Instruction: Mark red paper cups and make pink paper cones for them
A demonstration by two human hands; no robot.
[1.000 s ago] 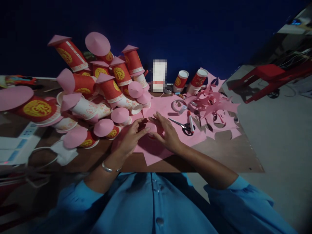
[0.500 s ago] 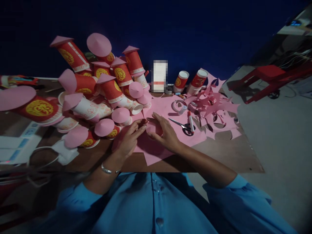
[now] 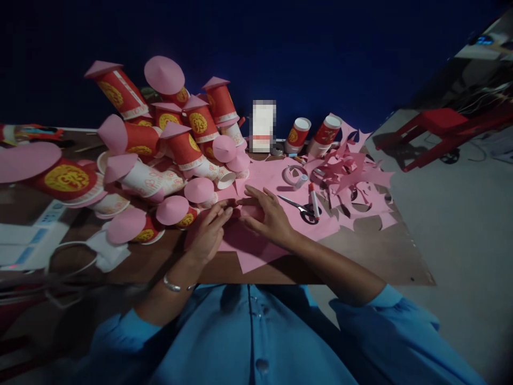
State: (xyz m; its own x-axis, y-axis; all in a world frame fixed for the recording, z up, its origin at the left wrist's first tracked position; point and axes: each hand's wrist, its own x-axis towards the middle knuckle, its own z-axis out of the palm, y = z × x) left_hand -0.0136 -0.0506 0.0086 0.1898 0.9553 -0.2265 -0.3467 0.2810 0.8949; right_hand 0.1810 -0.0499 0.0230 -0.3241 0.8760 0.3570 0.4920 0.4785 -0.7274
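Both hands are low over a large sheet of pink paper (image 3: pixel 256 254) on the table. My left hand (image 3: pixel 209 231) has its fingers stretched towards the right, palm turned inward. Facing it, my right hand (image 3: pixel 268 216) is open, thumb apart from the fingers. Their fingertips come close together with a narrow gap. Pink paper shows between my right thumb and fingers; whether it is a separate piece or the sheet beneath, I cannot tell. Right of that hand lie black-handled scissors (image 3: pixel 302 210), a red-and-white marker (image 3: pixel 314 201) and a small white glue stick (image 3: pixel 300 182).
Red and white paper cups with pink cone tops (image 3: pixel 188 149) are piled at left. Upright cup stacks (image 3: pixel 297 135) stand at the back. Pink paper scraps (image 3: pixel 356 176) heap at right, near a tape roll (image 3: pixel 292 174). A red stool (image 3: pixel 441 123) stands beyond the table.
My left hand has shifted slightly left and down. My right fingers have tilted further left, and the gap between the hands has changed slightly. The objects around have stayed put.
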